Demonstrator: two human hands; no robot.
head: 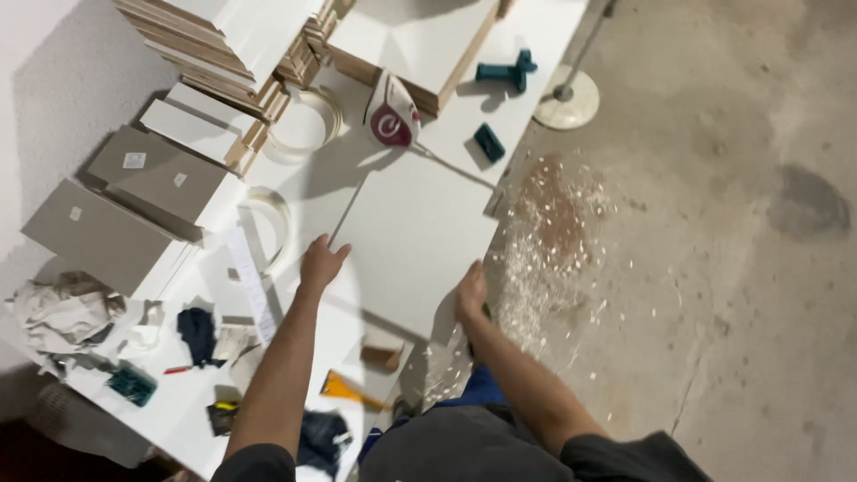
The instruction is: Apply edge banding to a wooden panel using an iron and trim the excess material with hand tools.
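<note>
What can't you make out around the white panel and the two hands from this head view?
- Right hand fingers: curled over the white panel edge, so the grip underneath is hidden.
- Left hand: motion-blurred; contact with the panel edge unclear.
- Iron: soleplate faces away.
- Small items near the orange scraper: blurred, partly covered by the left arm.
- Board stack: cut off by the top edge.

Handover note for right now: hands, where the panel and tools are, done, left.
Left hand: open, fingers on the near-left edge of the white panel.
Right hand: gripping the panel's near-right edge at the bench side.
Panel lies flat on the bench; iron stands at its far corner, edging coils beyond to the left.
Done: shavings lie on the floor.
Left: cannot tell which panel edges are finished.
</note>
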